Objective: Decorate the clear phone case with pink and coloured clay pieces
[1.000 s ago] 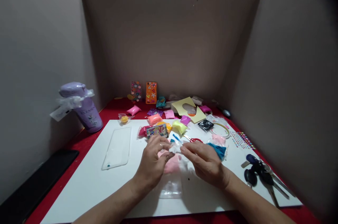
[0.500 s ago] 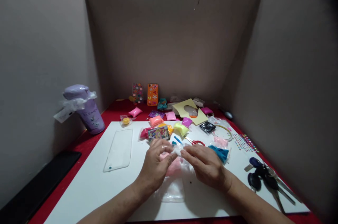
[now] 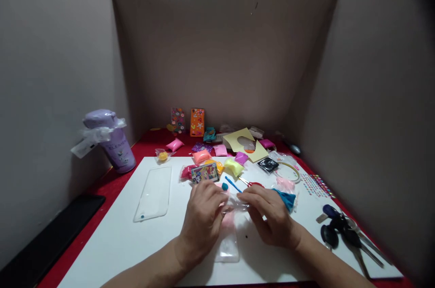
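The left hand (image 3: 204,211) is nearly closed, thumb and bent fingers pinching a clear plastic bag with soft pale-pink material inside (image 3: 227,248). The right hand (image 3: 272,215) is partly curled, its fingertips nipping the same film; the plastic spans the gap between both hands. The bag's lower end lies on the white rectangular board (image 3: 102,247) at the near middle. I cannot tell whether its mouth is open or sealed.

Just beyond the fingers are a small teal-blue lump (image 3: 224,186), a slim blue stick (image 3: 232,183) and red-handled metal scissors (image 3: 254,184).

Progress, as judged: handling of the bag is under way; no pink piece is seen out of it. To the left, a clear plastic phone case (image 3: 154,193) bears one teal-blue spot (image 3: 142,217) at its near corner and is otherwise undecorated. An orange phone case with flower and star shapes (image 3: 197,122) stands behind, fully decorated.

Markings: a lilac plastic-wrapped tumbler (image 3: 118,150) on the red-covered counter (image 3: 113,187) carries dark lettering, apparently including "ELEM"; the remainder is uncertain. Its white tag (image 3: 83,147) is illegible. A rectangular multicoloured picture card (image 3: 205,173) shows no readable words.
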`<state>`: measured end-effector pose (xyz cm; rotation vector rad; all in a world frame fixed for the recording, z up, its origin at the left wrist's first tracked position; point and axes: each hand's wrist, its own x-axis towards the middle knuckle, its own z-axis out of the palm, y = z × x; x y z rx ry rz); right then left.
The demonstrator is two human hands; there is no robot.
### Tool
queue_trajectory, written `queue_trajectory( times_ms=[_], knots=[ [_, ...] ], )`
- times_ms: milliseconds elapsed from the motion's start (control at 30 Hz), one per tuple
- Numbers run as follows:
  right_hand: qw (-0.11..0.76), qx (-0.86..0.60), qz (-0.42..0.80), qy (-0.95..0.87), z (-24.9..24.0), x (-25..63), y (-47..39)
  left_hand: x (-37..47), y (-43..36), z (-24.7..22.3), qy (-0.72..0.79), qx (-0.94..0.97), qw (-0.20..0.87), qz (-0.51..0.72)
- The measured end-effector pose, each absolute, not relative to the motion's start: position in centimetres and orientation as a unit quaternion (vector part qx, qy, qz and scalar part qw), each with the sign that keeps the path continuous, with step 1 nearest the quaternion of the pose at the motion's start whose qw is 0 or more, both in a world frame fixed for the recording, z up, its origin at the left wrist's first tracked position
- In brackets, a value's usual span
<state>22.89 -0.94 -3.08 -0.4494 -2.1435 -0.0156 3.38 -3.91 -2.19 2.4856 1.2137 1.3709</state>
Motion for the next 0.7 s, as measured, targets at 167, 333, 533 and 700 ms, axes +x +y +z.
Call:
queue_trajectory(
  times_ms=[167,333,533,700],
  knots=[
    [0.464,-0.178,-0.007,-0.868,-2.7,22.8,-1.2,3.6,-4.3,-2.1,0.381,0.815,0.007,0.436],
    [0.447,-0.180,0.031,-0.875,-2.8,23.3,-0.8,3.8,-4.3,-2.3,0.379,0.811,0.043,0.443],
    [0.443,-0.201,0.062,-0.872,-2.8,23.7,-0.5,3.8,-4.0,-2.7,0.362,0.803,0.128,0.456],
    [0.446,-0.190,0.053,-0.873,-2.7,23.4,-0.9,3.8,-3.9,-3.1,0.407,0.773,0.146,0.465]
  ],
)
